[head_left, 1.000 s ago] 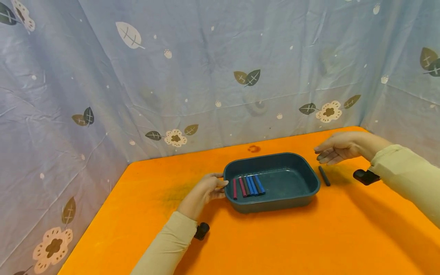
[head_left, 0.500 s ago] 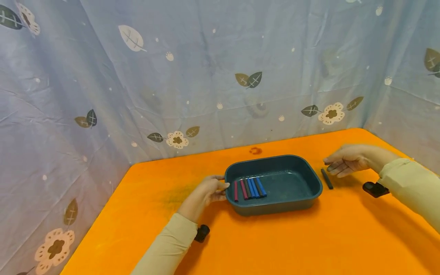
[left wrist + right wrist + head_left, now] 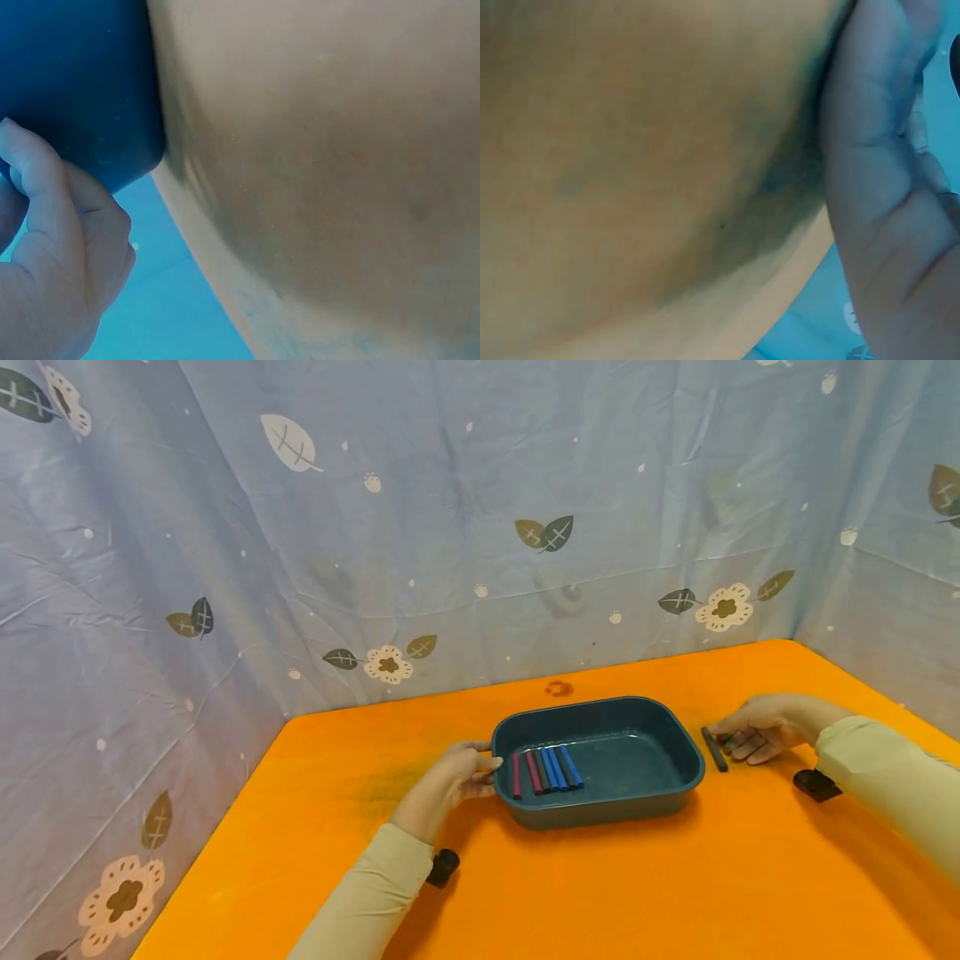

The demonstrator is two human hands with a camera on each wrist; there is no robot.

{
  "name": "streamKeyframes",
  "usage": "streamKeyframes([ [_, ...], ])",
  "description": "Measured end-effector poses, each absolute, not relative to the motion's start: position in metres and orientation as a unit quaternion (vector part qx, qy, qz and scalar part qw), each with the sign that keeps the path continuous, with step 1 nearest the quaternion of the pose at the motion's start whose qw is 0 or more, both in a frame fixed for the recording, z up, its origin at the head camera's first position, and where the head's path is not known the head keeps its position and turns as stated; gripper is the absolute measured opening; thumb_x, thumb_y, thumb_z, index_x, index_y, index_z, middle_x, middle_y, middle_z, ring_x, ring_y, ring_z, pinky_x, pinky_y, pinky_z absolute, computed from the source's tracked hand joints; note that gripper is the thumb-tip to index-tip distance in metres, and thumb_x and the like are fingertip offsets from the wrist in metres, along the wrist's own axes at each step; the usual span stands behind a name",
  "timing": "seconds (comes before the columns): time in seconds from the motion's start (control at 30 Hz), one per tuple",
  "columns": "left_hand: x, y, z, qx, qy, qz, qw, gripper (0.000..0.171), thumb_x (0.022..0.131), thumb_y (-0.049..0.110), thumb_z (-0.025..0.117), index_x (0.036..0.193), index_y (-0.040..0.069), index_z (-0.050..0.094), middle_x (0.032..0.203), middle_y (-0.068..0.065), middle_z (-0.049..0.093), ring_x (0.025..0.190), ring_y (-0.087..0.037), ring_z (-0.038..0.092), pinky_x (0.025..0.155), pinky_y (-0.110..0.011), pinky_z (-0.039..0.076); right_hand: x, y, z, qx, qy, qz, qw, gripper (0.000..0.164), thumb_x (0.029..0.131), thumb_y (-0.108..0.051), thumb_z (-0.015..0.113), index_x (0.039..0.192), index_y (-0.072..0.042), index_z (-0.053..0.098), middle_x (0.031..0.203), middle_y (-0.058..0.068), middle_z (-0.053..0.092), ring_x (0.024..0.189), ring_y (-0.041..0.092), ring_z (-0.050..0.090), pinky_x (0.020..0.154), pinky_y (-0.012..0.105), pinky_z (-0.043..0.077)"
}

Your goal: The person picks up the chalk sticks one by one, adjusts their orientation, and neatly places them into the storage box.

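A dark blue-green plastic tray point(image 3: 615, 814) sits on the orange table. Inside, at its left end, a row of short crayon-like sticks in dark red, black and blue point(image 3: 551, 768) lies side by side. My left hand point(image 3: 450, 777) grips the tray's left end, thumb over the rim; the left wrist view shows those fingers at the tray wall point(image 3: 97, 97). Right of the tray, a single black stick point(image 3: 717, 756) lies on the table. My right hand point(image 3: 768, 727) is beside it, fingers loosely bent and thumb tip right at its upper end. Dark smudges mark the right fingertips.
The orange table top point(image 3: 600, 893) runs up to a patterned blue-grey curtain point(image 3: 465, 543) at the back and sides. A reddish-brown ring stain point(image 3: 558, 688) marks the table behind the tray.
My right hand has come down from above the table to the black stick. The left hand still holds the tray end, and the tray and sticks keep their places.
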State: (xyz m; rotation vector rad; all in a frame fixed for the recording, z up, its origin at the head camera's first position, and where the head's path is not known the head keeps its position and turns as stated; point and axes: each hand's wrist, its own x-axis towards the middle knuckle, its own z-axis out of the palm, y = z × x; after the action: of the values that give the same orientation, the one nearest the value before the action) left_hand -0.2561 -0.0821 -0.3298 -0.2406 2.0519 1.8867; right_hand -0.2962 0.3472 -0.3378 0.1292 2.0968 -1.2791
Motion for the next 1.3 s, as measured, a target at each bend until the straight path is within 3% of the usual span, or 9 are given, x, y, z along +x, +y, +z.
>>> streamKeyframes([
  [0.4,-0.258,-0.085,-0.326,-0.081,0.728,0.659,0.172,0.05,0.097,-0.002,0.055,0.144,-0.003,0.04,0.086,-0.011,0.052,0.065,-0.018,0.046,0.055,-0.023,0.049,-0.301,0.334,-0.334,0.051,0.843,-0.436,0.312,0.033,0.098,-0.031,0.058,0.07,-0.015,0.06,0.063,-0.003,0.056,0.058,0.008,0.057,0.066,0.024,0.054],
  [0.67,-0.255,-0.084,-0.327,-0.078,0.728,0.658,0.176,0.049,0.097,-0.003,0.055,0.144,-0.004,0.04,0.088,-0.012,0.052,0.065,-0.018,0.047,0.055,-0.023,0.05,-0.297,0.33,-0.334,0.052,0.845,-0.429,0.316,0.031,0.098,-0.024,0.058,0.068,-0.017,0.058,0.058,-0.005,0.048,0.054,0.007,0.051,0.061,0.022,0.051],
  [0.97,-0.253,-0.086,-0.331,-0.067,0.726,0.661,0.177,0.05,0.097,-0.003,0.054,0.145,-0.005,0.037,0.088,-0.013,0.053,0.065,-0.019,0.047,0.057,-0.024,0.05,-0.296,0.336,-0.337,0.054,0.817,-0.479,0.317,0.026,0.099,-0.023,0.051,0.08,-0.015,0.066,0.071,0.001,0.057,0.067,0.012,0.06,0.071,0.028,0.054],
  [1.3,-0.252,-0.085,-0.331,-0.068,0.725,0.663,0.174,0.05,0.097,-0.003,0.054,0.144,-0.005,0.038,0.086,-0.012,0.052,0.064,-0.018,0.047,0.056,-0.023,0.05,-0.297,0.336,-0.308,0.032,0.776,-0.547,0.311,0.03,0.102,-0.016,0.04,0.093,-0.011,0.069,0.078,0.004,0.066,0.072,0.015,0.067,0.077,0.032,0.057],
])
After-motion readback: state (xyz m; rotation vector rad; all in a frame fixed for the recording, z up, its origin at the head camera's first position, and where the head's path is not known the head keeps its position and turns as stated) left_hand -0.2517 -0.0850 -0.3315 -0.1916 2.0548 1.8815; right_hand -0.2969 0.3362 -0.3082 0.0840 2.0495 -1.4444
